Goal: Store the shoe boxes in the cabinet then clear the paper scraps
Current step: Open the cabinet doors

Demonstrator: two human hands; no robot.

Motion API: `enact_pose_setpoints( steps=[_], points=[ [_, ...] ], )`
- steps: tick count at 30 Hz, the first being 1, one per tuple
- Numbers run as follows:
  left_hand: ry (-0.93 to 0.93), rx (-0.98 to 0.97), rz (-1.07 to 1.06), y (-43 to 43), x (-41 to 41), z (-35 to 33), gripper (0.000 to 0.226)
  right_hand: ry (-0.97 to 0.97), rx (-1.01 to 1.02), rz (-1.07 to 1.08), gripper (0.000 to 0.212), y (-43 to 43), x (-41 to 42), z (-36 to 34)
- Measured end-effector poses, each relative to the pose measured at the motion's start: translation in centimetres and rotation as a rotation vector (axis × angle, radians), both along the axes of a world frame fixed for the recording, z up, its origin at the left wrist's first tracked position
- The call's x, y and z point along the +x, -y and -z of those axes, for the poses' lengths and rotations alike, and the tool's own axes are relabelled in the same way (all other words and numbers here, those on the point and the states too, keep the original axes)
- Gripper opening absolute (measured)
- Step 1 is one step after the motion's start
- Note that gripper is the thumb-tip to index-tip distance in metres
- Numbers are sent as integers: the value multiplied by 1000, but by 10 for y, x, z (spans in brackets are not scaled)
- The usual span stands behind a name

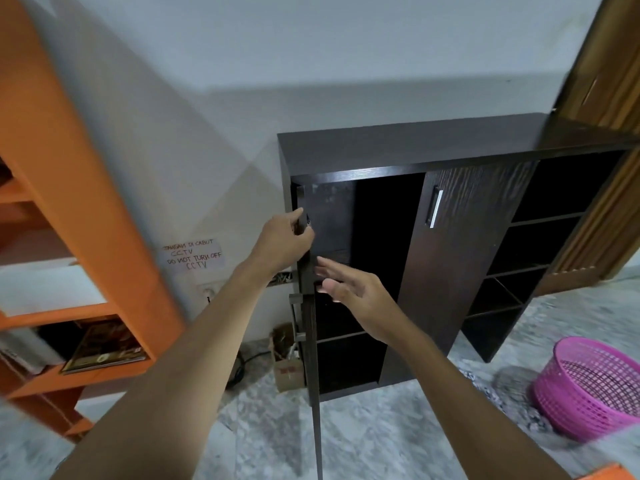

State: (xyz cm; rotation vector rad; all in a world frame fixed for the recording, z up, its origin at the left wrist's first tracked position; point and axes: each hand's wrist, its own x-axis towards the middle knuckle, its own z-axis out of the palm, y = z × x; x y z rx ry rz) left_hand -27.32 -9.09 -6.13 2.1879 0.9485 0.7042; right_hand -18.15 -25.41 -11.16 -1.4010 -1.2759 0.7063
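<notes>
Two bare hands reach toward a dark cabinet standing against the far wall. The left hand has its fingers clamped around the edge of the cabinet's left door, which stands swung open, edge-on to the camera. The right hand hovers just right of that door edge, fingers spread apart and flat, holding nothing. The compartment behind the open door looks dark, with shelves; its contents cannot be made out. The right door is closed. A pink mesh basket sits on the floor at near right, apparently empty. An orange shelf unit stands at left.
</notes>
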Motion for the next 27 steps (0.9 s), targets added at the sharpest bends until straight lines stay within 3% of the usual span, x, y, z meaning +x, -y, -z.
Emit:
enact_pose_setpoints(
  steps=[4,8,17,27],
  points=[
    [-68,292,21,-5,16,-22,51,44,8,197,51,-10,37,-11],
    [-121,360,141,-17,47,-41,45,26,35,405,18,-11,86,-10],
    [-222,446,370,-37,167,-49,54,8,-20,695,27,2,206,8],
    [-241,581,311,-50,329,-26,48,-5,-41,740,39,-59,334,29]
  ],
)
